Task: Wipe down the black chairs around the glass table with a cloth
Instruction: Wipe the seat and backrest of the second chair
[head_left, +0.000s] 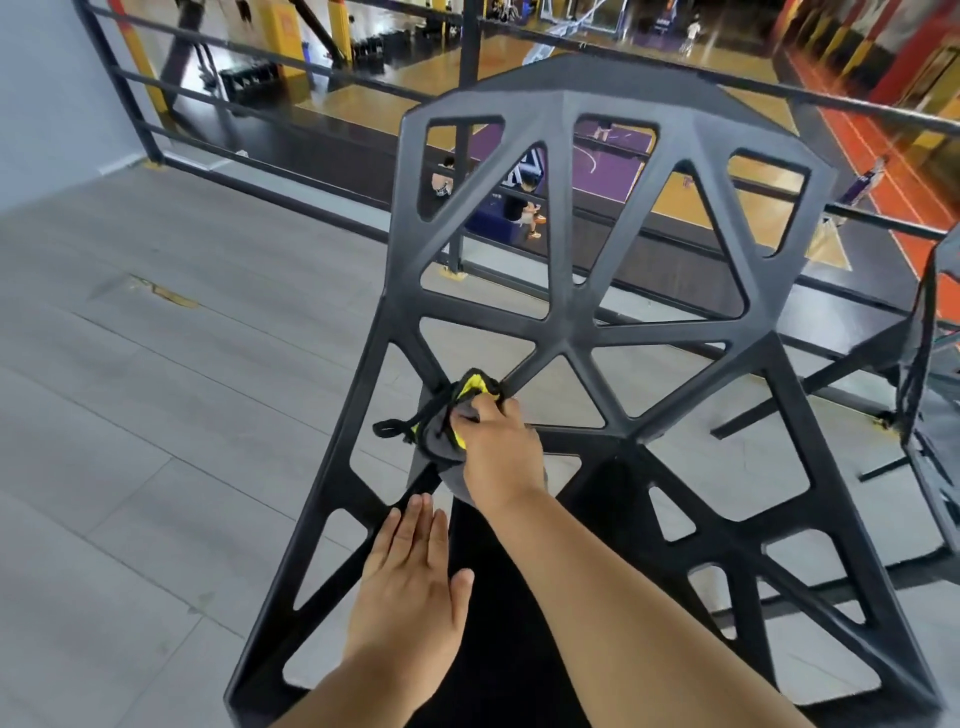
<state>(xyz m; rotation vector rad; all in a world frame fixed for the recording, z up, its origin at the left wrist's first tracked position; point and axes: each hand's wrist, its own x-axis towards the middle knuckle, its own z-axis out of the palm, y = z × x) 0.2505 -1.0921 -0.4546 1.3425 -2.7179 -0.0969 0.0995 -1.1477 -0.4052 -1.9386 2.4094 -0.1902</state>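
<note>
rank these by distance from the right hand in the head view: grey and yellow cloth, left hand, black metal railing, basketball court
1. grey and yellow cloth: gripped in the right hand, on the black lattice chair.
2. left hand: just below, nearer the camera.
3. black metal railing: behind the chair.
4. basketball court: far below, beyond the railing.

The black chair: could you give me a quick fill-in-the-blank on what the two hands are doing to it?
The right hand grips a grey and ____ cloth.
It presses the cloth against the black chair, while the left hand, fingers straight, holds ____.
Behind the chair runs a dark metal ____.
Missing words: yellow; nothing; railing.
</note>
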